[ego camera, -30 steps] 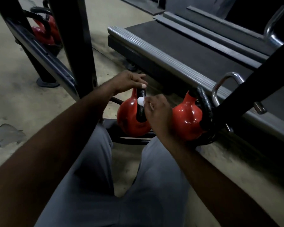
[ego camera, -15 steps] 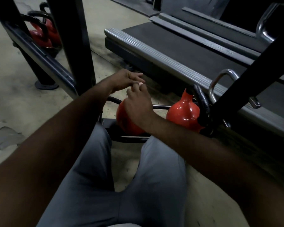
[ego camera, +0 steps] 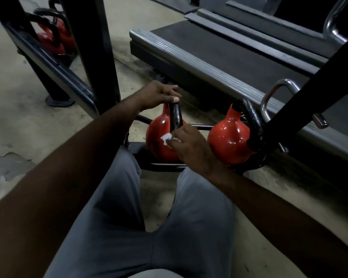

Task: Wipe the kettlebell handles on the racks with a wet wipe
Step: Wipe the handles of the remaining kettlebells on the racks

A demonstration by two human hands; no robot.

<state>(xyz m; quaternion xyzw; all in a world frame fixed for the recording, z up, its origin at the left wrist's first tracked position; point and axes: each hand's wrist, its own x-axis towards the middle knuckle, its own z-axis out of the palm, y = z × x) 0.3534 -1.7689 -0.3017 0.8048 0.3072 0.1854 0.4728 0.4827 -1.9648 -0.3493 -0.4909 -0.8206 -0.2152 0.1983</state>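
While left hand (ego camera: pixel 159 95) grips the handle (ego camera: pixel 175 117) top, right hand (ego camera: pixel 191 146) pinches wet wipe (ego camera: pixel 166 137) at its base.
Near kettlebell (ego camera: pixel 158 141) sits on low rack (ego camera: pixel 161 167), handle loop edge-on, long axis near upright; second kettlebell (ego camera: pixel 228 141) just right of it, its handle leaning right.

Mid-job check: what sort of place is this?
Most likely a gym: red kettlebells on a low black rack, a treadmill alongside, and more kettlebells on a second rack behind.
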